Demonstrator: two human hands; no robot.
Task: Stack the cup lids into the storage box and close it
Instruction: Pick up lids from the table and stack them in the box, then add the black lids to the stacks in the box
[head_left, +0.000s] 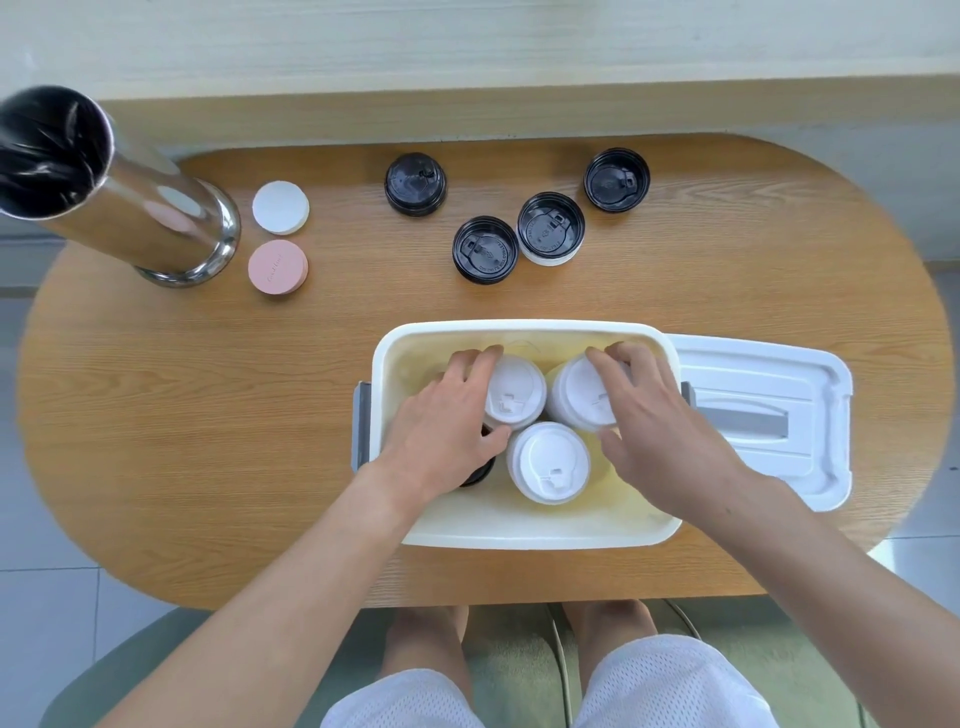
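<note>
My left hand (447, 421) curls its fingers round the far-left white lid stack (514, 397) in the storage box (519, 530); my right hand (654, 415) grips the far-right white stack (579, 397) the same way. A third white stack (549, 462) stands just in front, between my hands, and something black (478, 475) peeks from under my left palm. The box's cover (763, 415) lies open-side up to the right. Beyond the box, four black lids (485, 249) sit loose on the wooden table (208, 415)
</note>
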